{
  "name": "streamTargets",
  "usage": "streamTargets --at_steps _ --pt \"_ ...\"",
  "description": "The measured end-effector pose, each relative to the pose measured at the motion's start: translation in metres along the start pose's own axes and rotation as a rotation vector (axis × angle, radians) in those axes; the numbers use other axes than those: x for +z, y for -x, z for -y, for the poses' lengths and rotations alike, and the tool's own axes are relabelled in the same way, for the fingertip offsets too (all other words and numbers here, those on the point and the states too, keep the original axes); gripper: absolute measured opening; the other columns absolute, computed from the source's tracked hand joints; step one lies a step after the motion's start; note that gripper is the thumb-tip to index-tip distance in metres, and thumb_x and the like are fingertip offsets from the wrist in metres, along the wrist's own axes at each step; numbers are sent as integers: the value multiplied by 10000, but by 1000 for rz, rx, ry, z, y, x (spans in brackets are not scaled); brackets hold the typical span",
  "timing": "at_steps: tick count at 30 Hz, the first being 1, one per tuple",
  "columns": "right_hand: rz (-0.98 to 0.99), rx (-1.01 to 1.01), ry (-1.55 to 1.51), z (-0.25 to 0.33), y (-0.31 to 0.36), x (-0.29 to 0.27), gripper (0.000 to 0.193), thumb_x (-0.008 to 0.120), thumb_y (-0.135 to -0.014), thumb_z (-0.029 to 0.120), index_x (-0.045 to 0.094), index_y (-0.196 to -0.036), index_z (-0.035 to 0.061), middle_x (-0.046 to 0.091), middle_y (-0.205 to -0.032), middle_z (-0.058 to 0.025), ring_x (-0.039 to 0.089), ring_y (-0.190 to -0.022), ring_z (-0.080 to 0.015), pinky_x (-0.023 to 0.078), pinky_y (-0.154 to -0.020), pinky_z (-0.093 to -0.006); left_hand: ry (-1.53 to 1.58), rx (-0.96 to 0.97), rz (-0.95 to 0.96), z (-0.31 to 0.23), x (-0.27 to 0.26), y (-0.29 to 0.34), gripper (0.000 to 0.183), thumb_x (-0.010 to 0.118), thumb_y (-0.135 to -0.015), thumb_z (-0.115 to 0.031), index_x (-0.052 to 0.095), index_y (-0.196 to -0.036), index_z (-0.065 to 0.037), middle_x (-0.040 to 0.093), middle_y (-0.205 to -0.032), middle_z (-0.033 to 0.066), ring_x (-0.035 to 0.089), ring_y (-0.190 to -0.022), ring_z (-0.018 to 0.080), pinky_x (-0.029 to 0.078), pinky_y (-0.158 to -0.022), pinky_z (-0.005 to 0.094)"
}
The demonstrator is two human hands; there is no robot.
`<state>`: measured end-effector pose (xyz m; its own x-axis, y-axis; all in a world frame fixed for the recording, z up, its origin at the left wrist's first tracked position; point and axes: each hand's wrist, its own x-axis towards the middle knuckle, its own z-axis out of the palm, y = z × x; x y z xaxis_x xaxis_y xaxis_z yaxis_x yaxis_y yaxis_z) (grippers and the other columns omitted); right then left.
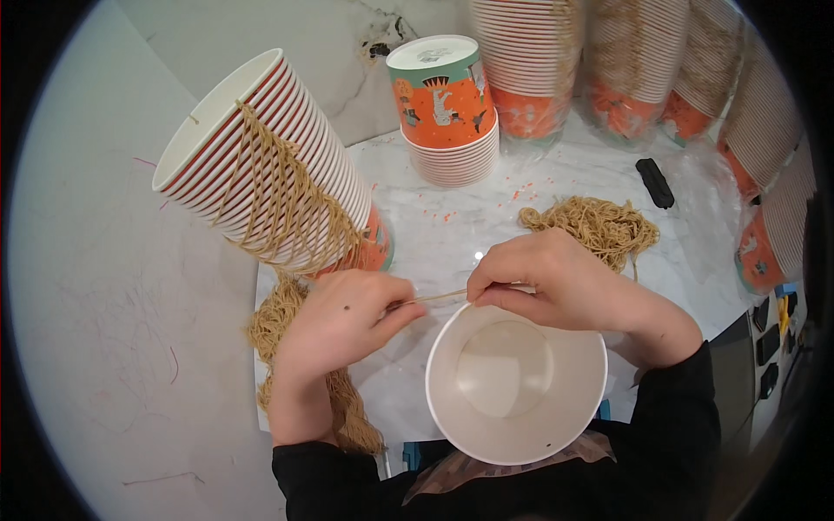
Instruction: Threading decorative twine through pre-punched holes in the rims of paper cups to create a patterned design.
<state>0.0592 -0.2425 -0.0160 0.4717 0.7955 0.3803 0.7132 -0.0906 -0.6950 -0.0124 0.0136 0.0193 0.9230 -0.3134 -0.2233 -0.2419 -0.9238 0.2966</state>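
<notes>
Marbled tabletop (434, 247), cord (447, 295) between grips (347, 317) (543, 273)

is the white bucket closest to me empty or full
Empty: the white bucket opens toward the camera, its round bottom showing bare.

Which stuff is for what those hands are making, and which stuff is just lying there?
Looks like part of the job:
- tan cord, pinched in the left hand and right hand
- open white tub
- tan cord bundle on the right
- leaning tub stack, draped with cord

Probably just lying about:
- small black object
- clear crumpled plastic
</notes>
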Motion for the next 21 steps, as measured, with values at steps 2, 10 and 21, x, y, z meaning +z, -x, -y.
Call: streamTargets --at_steps 2,10,21 --pt "4 7 9 -8 1 -2 79 714 -886 87 692 -946 40 712 -842 -122 699 -770 -337 545 -687 -406 -42 -62 99 6 1 -3 223 747 -902 -212 670 -963 -12 699 -998 150 671 -903 338 515 -751 431" --pt "69 3 -21 -1 -2 2 63 734 -891 46 732 -953 36 721 -857 -97 712 -800 -280 554 -707 -362 772 326 -86 1 41 -24 421 627 -992 -122 513 -1380 -6 681 -1189 115 664 -1022 211 525 -903 349" --pt "30 -2 51 -7 -2 -3 84 746 -867 32 721 -947 37 715 -914 -94 711 -851 -290 562 -722 -370 811 118 23 10 36 -23 170 637 -1019 -152 647 -1045 15 578 -775 -13 497 -730 57 437 -647 251"
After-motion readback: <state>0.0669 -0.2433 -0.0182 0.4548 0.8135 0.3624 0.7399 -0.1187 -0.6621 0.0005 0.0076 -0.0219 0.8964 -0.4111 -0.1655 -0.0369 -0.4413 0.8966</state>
